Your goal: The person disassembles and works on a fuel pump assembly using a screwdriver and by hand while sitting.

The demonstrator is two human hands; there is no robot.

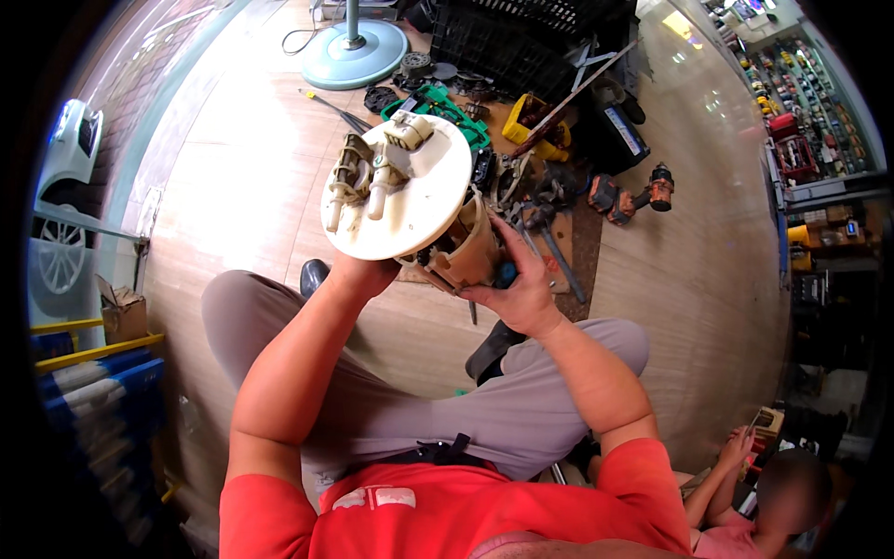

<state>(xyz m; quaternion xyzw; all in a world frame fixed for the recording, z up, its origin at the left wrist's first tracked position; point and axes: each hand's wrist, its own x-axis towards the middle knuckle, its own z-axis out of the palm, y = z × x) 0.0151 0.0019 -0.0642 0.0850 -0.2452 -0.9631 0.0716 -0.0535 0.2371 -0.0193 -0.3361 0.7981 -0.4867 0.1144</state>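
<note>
I hold a fuel pump module tilted up in front of me, above my crossed legs. Its round cream-white top flange carries pipe stubs and a connector block, and a beige plastic body extends below it. My left hand grips it from under the flange's near edge, with the fingers mostly hidden. On the other side, my right hand is wrapped around the body, thumb near its lower end and fingers along its side.
Beyond the module lie a green tool case, a yellow container, greasy metal parts and a hammer. An orange-black cordless power tool lies to the right. Farther off are a light-blue round base and a black crate. Another person sits at lower right.
</note>
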